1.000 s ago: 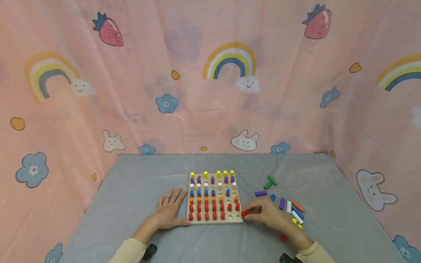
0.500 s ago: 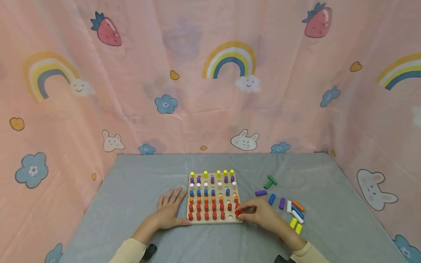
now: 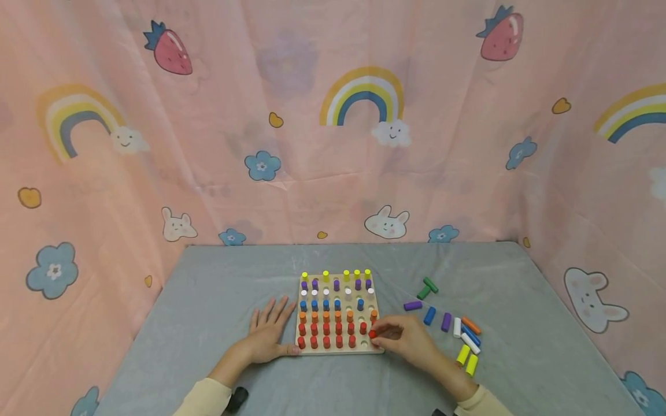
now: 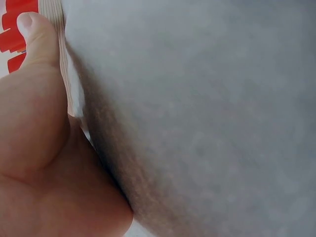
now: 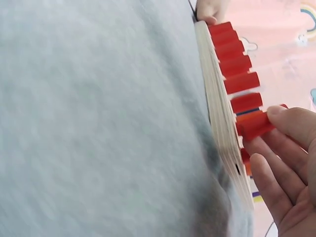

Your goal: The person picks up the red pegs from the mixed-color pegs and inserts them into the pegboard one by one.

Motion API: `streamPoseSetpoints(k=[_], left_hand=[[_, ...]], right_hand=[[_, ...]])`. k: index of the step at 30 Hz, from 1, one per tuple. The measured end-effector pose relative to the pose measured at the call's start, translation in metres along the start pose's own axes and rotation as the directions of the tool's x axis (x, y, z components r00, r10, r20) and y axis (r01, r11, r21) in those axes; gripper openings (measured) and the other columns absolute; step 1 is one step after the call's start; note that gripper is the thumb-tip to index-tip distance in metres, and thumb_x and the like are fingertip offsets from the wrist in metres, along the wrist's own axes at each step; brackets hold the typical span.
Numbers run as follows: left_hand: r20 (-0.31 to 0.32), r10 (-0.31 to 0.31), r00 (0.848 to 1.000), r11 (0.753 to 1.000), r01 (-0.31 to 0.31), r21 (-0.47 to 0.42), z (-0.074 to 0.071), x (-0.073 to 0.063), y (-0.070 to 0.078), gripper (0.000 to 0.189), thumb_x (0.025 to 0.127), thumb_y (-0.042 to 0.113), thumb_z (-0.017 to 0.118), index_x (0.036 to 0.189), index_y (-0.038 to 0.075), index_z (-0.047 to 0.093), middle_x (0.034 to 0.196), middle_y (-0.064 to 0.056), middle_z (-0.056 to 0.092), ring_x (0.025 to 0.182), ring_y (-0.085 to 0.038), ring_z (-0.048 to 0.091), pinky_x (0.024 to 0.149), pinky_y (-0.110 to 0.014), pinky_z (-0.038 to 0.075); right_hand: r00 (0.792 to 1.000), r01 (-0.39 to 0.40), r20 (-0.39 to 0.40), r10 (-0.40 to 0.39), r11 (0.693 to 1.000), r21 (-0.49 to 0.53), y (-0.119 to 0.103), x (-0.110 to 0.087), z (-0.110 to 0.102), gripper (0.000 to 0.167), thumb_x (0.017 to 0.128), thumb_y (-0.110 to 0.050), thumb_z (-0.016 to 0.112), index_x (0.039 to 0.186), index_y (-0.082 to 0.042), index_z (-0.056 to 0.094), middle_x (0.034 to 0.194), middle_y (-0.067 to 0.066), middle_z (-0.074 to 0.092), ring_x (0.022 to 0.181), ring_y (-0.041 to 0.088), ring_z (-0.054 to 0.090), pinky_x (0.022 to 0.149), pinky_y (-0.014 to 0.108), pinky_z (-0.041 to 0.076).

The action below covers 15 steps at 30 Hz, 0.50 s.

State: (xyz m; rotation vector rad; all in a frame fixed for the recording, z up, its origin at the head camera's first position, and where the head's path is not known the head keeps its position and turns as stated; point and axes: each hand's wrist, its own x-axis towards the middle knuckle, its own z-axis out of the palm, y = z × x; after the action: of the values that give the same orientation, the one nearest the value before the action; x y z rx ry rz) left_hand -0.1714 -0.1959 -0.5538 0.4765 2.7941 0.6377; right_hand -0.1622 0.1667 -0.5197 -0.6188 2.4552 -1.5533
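A wooden pegboard (image 3: 359, 350) on the table carries rows of upright coloured pegs, red in the nearest rows and yellow at the back. My right hand (image 3: 411, 341) is over its near right corner, pinching a red peg (image 5: 254, 126) between thumb and fingers. In the right wrist view the peg's lower end is right at the board's top, beside the front red row. My left hand (image 3: 265, 341) lies with spread fingers on the table left of the board, its thumb on the near left corner. The left wrist view shows that thumb (image 4: 39, 42) beside red pegs.
Loose pegs lie right of the board: two green pegs (image 3: 428, 287), purple ones (image 3: 413, 305), blue ones (image 3: 429, 315), white ones (image 3: 457, 327), an orange peg (image 3: 471, 325) and two yellow pegs (image 3: 471, 365). A patterned pink curtain (image 3: 312, 190) hangs behind the grey-covered table (image 3: 234, 277).
My right hand has carried the red peg leftward from beside the board's right edge to over its near right corner. The loose yellow pegs have come out from behind the forearm. My left hand stays put.
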Motion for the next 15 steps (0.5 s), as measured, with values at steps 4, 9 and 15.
streamPoseSetpoints(k=[4,9,15], left_hand=[[0.000,-0.001,1.000,1.000,0.001,0.001,0.001,0.000,0.000,0.112,0.075,0.075,0.061,0.160,0.021,0.014,0.170,-0.008,0.004,0.156,-0.039,0.000,0.117,-0.069,-0.001],[-0.005,0.003,1.000,1.000,-0.003,-0.002,0.001,-0.001,0.001,0.111,0.075,0.074,0.061,0.160,0.021,0.014,0.170,-0.007,0.004,0.155,-0.039,0.001,0.117,-0.069,0.000],[-0.007,0.015,1.000,1.000,-0.015,-0.005,0.001,-0.002,0.000,0.110,0.076,0.074,0.060,0.160,0.021,0.013,0.170,-0.008,0.003,0.156,-0.039,0.000,0.117,-0.069,-0.001]], right_hand=[[1.000,0.024,-0.013,-0.024,0.999,0.037,0.000,-0.001,0.006,0.019,0.083,-0.017,0.079,0.100,-0.009,0.074,0.096,0.009,0.077,0.082,0.008,0.073,0.068,0.024,0.060],[0.998,0.063,-0.028,-0.062,0.997,0.047,0.002,-0.001,0.014,0.018,0.084,-0.014,0.079,0.100,-0.010,0.072,0.095,0.009,0.076,0.083,0.010,0.074,0.069,0.025,0.060],[0.994,0.093,-0.058,-0.090,0.994,0.059,0.003,-0.001,0.022,0.018,0.083,-0.013,0.080,0.097,-0.008,0.071,0.092,0.010,0.076,0.082,0.008,0.074,0.069,0.024,0.060]])
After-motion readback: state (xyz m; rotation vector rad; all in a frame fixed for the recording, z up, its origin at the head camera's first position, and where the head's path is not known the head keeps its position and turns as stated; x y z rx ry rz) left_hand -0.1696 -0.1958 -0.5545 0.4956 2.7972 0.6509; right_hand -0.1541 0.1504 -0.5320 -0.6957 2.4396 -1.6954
